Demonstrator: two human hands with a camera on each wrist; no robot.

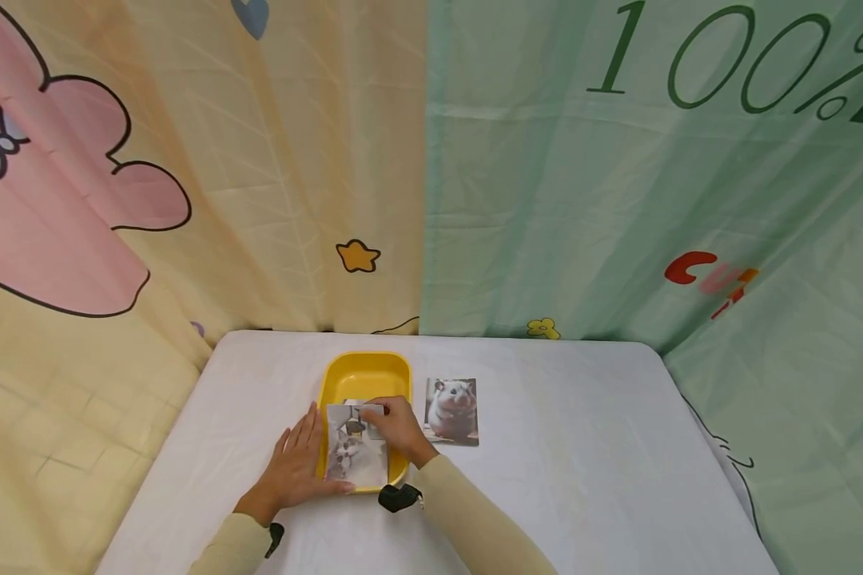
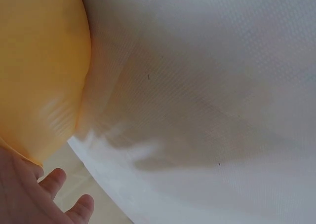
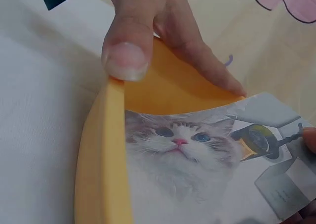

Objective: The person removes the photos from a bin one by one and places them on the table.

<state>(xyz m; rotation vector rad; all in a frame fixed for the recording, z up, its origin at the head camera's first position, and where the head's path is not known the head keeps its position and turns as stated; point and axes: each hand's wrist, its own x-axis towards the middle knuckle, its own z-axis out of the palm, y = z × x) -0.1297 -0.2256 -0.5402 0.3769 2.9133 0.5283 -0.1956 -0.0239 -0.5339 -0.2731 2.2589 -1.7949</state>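
Note:
A yellow tray (image 1: 369, 366) stands on the white table. Over its near part lies a photo card with a cat (image 1: 347, 455); in the right wrist view the cat card (image 3: 187, 184) slants inside the tray's wall (image 3: 116, 150). My right hand (image 1: 397, 427) pinches the card near its upper right; only fingertips of it show in the right wrist view. My left hand (image 1: 296, 465) presses against the tray's left side with straight fingers, its thumb at the near rim. The left wrist view shows the tray's outer wall (image 2: 42, 61) beside the left hand (image 2: 24, 194).
A hamster photo card (image 1: 451, 411) lies flat on the white table (image 1: 582, 447), just right of the tray. Printed curtains (image 1: 295, 176) hang behind the table and at its sides.

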